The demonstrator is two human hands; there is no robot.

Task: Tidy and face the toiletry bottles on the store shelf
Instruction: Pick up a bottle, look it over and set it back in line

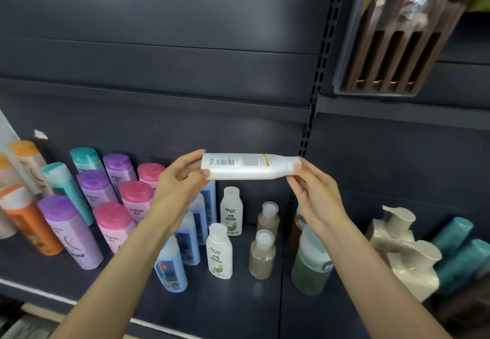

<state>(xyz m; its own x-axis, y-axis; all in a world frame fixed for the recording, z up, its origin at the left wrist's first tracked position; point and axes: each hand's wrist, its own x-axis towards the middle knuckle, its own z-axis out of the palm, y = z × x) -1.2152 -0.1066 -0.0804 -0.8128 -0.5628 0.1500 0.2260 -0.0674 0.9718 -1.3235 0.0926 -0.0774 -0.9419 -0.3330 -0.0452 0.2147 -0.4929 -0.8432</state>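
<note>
A white bottle [249, 166] lies level in the air above the shelf, its barcode side toward me. My left hand [183, 179] pinches its base end between thumb and fingers. My right hand [314, 191] pinches its cap end at the right. Below on the dark shelf [233, 301] stand rows of bottles: purple ones [70, 232], pink ones [114, 224], teal ones [66, 190], orange ones [29, 219], blue ones [171, 264], two small white ones [219, 251] and two small clear ones [262, 253].
Right of the shelf upright [305, 137] stand a green-filled bottle [311, 264], cream pump bottles [408, 253] and teal bottles [461, 253]. A dark wooden slatted item [392, 47] sits on the shelf above at the right. The back panel is dark.
</note>
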